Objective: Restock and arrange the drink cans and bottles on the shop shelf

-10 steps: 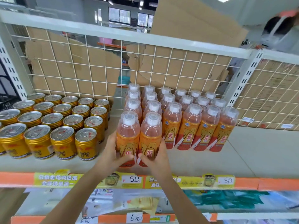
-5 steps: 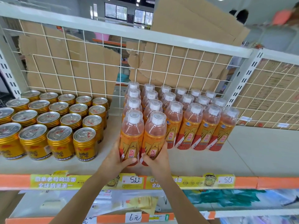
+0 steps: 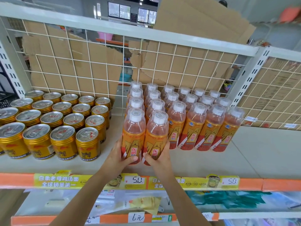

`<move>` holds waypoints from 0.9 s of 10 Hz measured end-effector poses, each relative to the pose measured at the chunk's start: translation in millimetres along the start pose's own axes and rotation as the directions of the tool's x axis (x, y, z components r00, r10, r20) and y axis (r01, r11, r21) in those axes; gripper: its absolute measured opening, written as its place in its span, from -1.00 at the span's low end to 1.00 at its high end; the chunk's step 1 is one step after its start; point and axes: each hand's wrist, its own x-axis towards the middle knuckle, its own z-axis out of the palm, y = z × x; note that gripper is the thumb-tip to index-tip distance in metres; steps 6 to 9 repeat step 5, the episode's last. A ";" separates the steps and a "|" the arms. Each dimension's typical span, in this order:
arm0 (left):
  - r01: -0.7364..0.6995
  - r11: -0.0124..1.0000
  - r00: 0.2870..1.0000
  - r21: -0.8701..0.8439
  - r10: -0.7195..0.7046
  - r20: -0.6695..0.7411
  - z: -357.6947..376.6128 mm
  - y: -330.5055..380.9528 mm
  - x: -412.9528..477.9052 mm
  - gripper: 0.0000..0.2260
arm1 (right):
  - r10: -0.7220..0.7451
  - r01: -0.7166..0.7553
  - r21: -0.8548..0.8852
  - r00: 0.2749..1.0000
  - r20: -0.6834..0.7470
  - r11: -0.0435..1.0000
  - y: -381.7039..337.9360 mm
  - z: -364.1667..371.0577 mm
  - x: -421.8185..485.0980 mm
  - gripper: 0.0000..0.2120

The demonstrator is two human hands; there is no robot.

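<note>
Bottles (image 3: pixel 193 128) of orange drink rowed on shelf (image 3: pixel 254 160), left hand (image 3: pixel 118 158) curled round front bottle (image 3: pixel 133 136), right hand (image 3: pixel 160 159) clasping neighbour (image 3: pixel 157 139), sealed cans (image 3: pixel 63 128) leftward

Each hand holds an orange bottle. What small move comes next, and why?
Probably seat both against the bottles behind and let go: the left hand grips the left orange bottle, the right hand the right orange bottle, upright at their columns' front.

The left hand (image 3: pixel 116 159) grips an orange bottle (image 3: pixel 133 136) low on its label. The right hand (image 3: pixel 160 159) grips a second bottle (image 3: pixel 156 139) that touches the first. Behind and to the right of the grip stand other bottles (image 3: pixel 203 128). Gold cans (image 3: pixel 63 141) stand to its left, and price tags (image 3: pixel 136 181) sit just below it.
</note>
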 end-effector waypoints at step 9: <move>0.107 0.735 0.993 0.670 -0.051 -0.102 -6.5 9.0 -22.2 -0.52 | 0.031 0.037 -0.495 0.991 0.128 0.868 -17.2 -32.7 -20.1 -0.39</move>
